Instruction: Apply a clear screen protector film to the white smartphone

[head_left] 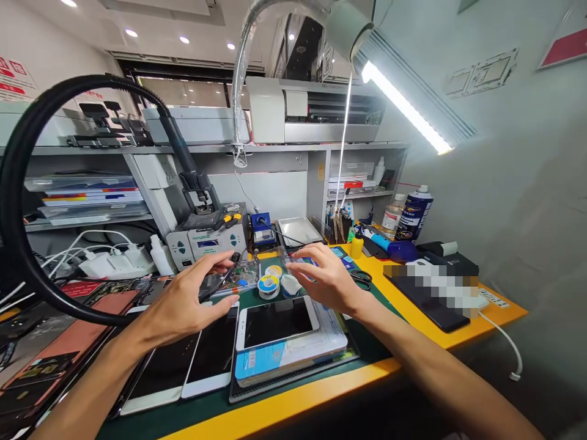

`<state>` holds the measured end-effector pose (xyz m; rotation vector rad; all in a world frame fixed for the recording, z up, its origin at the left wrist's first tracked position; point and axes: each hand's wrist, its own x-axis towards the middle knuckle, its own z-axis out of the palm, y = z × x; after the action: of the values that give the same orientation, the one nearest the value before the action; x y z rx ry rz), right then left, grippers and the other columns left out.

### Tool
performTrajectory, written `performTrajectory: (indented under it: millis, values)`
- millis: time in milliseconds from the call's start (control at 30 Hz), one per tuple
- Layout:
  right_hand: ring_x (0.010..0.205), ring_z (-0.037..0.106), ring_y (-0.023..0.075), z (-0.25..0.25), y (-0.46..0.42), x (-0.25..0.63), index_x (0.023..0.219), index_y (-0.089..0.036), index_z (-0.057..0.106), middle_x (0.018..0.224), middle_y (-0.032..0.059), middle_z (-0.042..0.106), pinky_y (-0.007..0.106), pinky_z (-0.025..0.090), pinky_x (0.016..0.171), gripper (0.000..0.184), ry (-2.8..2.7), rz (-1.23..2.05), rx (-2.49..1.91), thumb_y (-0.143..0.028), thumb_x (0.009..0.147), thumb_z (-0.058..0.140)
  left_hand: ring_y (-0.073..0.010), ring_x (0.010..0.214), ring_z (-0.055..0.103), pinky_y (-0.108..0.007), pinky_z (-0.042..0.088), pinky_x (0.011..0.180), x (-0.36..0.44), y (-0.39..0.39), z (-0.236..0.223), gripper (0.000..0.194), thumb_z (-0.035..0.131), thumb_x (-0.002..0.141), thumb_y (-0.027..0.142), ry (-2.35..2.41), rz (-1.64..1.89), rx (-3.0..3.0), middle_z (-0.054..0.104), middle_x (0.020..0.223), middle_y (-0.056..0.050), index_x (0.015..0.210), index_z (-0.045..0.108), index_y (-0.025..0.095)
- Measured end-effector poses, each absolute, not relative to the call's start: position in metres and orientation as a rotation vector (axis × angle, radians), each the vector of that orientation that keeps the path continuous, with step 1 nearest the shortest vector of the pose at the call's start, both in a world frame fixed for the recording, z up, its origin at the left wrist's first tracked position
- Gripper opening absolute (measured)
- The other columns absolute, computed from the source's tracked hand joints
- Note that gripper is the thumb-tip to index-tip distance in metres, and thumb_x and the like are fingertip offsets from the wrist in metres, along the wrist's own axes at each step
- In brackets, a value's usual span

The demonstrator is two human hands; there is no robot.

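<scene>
My left hand (190, 299) hovers above two white-framed phones with dark screens, its thumb and fingers apart. The nearer of these phones (213, 351) lies on the green mat, just under my thumb. My right hand (325, 275) is raised past the right end of a white smartphone (277, 324), fingers curved and spread, with nothing visibly gripped. That smartphone rests screen up on a blue-and-white packet (293, 357). Between my hands, farther back, stand solder spools (269, 285) and a small white tub (290, 285). Behind my left fingers is a clear tray of small parts (245, 275).
A black hose (22, 244) loops over the left side, near my left forearm. A grey soldering station (206, 241) stands behind. Scissors (362, 279), a yellow bottle (356, 245) and a black phone (426, 299) are at right. A lit lamp (408, 110) hangs overhead.
</scene>
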<state>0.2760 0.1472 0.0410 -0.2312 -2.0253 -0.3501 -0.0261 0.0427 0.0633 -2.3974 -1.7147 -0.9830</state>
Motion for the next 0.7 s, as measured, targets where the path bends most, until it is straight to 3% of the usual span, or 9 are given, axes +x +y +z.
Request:
performTrajectory:
  millis: [267, 533, 700]
  values:
    - [0.085, 0.07, 0.0179, 0.036, 0.15, 0.275, 0.103, -0.023, 0.072, 0.098, 0.0086, 0.077, 0.031, 0.058, 0.074, 0.013, -2.077, -0.35, -0.241, -0.015, 0.095, 0.065, -0.0298, 0.113, 0.071, -0.046, 0.059, 0.1, -0.025, 0.034, 0.056, 0.071, 0.068, 0.088, 0.059, -1.809, -0.985, -2.504, 0.071, 0.126, -0.011, 0.147, 0.047, 0.026]
    - [0.089, 0.075, 0.0197, 0.031, 0.148, 0.275, 0.109, -0.021, 0.072, 0.105, 0.0127, 0.076, 0.031, 0.06, 0.076, 0.017, -2.11, -0.314, -0.267, -0.02, 0.094, 0.067, -0.0311, 0.111, 0.071, -0.049, 0.058, 0.099, -0.016, 0.032, 0.051, 0.071, 0.066, 0.087, 0.062, -1.832, -1.005, -2.478, 0.072, 0.123, -0.012, 0.145, 0.048, 0.026]
    - [0.089, 0.076, 0.0188, 0.032, 0.147, 0.275, 0.105, -0.023, 0.075, 0.1, 0.0104, 0.078, 0.03, 0.061, 0.077, 0.016, -2.109, -0.256, -0.263, -0.015, 0.093, 0.068, -0.031, 0.114, 0.07, -0.049, 0.057, 0.101, -0.014, 0.032, 0.049, 0.073, 0.065, 0.088, 0.063, -1.871, -0.98, -2.473, 0.071, 0.125, -0.011, 0.148, 0.045, 0.027]
